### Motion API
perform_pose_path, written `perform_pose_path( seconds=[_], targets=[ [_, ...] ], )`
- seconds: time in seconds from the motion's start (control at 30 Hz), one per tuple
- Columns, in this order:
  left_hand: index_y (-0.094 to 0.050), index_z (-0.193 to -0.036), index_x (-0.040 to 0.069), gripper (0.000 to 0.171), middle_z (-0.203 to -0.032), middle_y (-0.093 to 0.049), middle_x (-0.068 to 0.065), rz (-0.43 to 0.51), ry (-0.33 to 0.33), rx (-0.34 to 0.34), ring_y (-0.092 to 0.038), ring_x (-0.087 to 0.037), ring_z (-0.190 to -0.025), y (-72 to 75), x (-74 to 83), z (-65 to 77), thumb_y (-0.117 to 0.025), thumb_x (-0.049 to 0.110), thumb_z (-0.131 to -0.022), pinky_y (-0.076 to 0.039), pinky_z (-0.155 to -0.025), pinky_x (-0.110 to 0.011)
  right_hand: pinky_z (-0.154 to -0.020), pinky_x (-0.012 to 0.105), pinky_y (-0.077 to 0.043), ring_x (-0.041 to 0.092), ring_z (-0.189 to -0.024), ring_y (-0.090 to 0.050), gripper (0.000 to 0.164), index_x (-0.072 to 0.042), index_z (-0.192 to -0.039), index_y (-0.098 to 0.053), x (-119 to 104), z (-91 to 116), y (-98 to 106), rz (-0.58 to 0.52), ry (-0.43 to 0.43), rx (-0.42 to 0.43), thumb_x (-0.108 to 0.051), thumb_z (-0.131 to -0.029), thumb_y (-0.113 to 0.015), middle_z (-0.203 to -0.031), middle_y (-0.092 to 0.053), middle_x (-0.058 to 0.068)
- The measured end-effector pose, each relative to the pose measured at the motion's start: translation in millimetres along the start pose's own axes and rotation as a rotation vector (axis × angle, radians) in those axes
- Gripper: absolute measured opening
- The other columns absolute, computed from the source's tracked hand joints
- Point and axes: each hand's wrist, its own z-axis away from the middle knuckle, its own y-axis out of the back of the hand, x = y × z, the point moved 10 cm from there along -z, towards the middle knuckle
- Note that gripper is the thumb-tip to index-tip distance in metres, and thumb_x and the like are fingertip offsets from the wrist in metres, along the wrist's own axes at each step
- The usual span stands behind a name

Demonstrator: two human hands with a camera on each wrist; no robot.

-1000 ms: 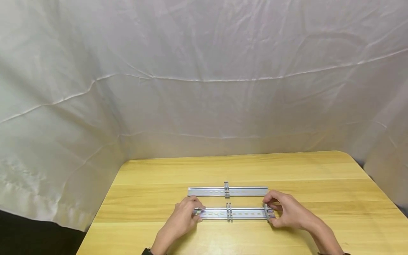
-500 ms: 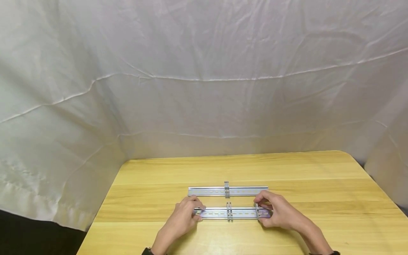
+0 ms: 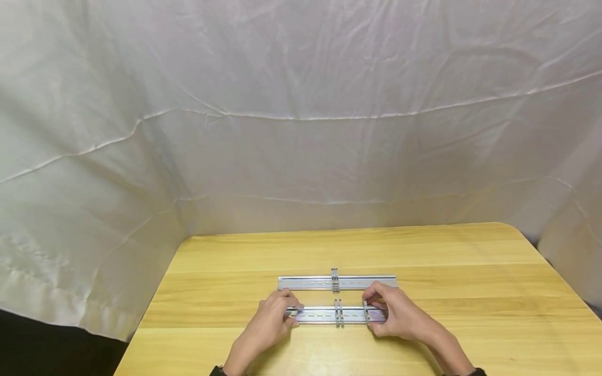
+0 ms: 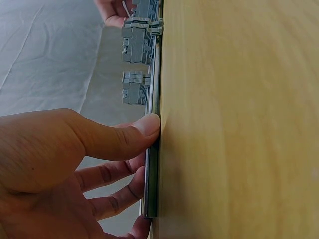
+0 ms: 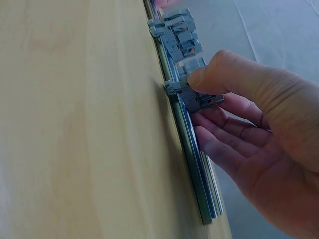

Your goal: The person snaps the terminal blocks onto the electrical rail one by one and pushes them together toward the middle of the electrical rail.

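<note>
The near slotted metal DIN rail (image 3: 315, 315) lies across the wooden table. My left hand (image 3: 268, 321) grips its left end, thumb along the front edge and fingers behind, as the left wrist view shows. A pair of thin grey terminal blocks (image 3: 339, 313) sits near the rail's middle. To their right, my right hand (image 3: 397, 314) pinches another grey terminal block (image 5: 192, 97) on the rail between thumb and fingers. A short gap separates this block from the pair, and the fingers partly cover it in the right wrist view.
Behind lies a second DIN rail (image 3: 301, 283), parallel to the first, bearing its own terminal blocks (image 3: 335, 280) near the middle. The wooden table (image 3: 226, 256) ends at a pale cloth backdrop (image 3: 301, 156) at the back and sides.
My right hand has slid left along the near rail from its right end, bringing the pinched terminal block closer to the middle pair. The left hand stays in place.
</note>
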Motion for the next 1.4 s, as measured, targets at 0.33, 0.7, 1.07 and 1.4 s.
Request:
perform_pose_path(
  seconds=[0.33,0.7,1.07,1.4],
  targets=[
    [-0.077,-0.101,0.009,0.024,-0.102,-0.065,0.004,0.007,0.0,-0.002,-0.058,-0.021,-0.098,-0.3,-0.4,-0.6,-0.08,0.009,-0.077,-0.047,-0.076,-0.049,-0.087,0.036,-0.054,0.026,-0.098,-0.065,0.052,0.001,-0.108,-0.057,-6.1,-9.0,-10.3,0.027,-0.022,-0.001,0.001,-0.062,-0.081,-0.103,-0.066,0.013],
    [-0.077,-0.101,0.009,0.024,-0.102,-0.066,0.003,0.008,-0.004,-0.004,-0.059,-0.022,-0.099,-0.1,1.3,-0.5,-0.08,0.01,-0.077,-0.048,-0.077,-0.051,-0.089,0.033,-0.053,0.025,-0.101,-0.065,0.05,0.001,-0.109,-0.058,-7.7,-17.9,-24.6,-0.014,-0.043,-0.026,0.0,-0.064,-0.08,-0.106,-0.066,0.013],
    [-0.077,-0.101,0.009,0.025,-0.102,-0.066,0.003,0.01,-0.005,0.005,-0.059,-0.022,-0.098,1.9,0.7,1.1,-0.08,0.009,-0.076,-0.048,-0.077,-0.053,-0.09,0.032,-0.053,0.022,-0.101,-0.065,0.052,-0.002,-0.109,-0.059,-13.7,-24.1,-31.2,0.006,-0.047,-0.009,-0.003,-0.062,-0.081,-0.106,-0.067,0.008],
    [-0.077,-0.101,0.009,0.024,-0.104,-0.066,0.002,0.009,-0.007,0.003,-0.059,-0.021,-0.098,0.5,-0.2,1.4,-0.08,0.01,-0.077,-0.048,-0.076,-0.053,-0.09,0.031,-0.053,0.021,-0.101,-0.065,0.052,-0.004,-0.109,-0.059,-16.9,-25.1,-33.3,0.017,-0.022,0.0,-0.004,-0.062,-0.082,-0.106,-0.066,0.006]
  ],
)
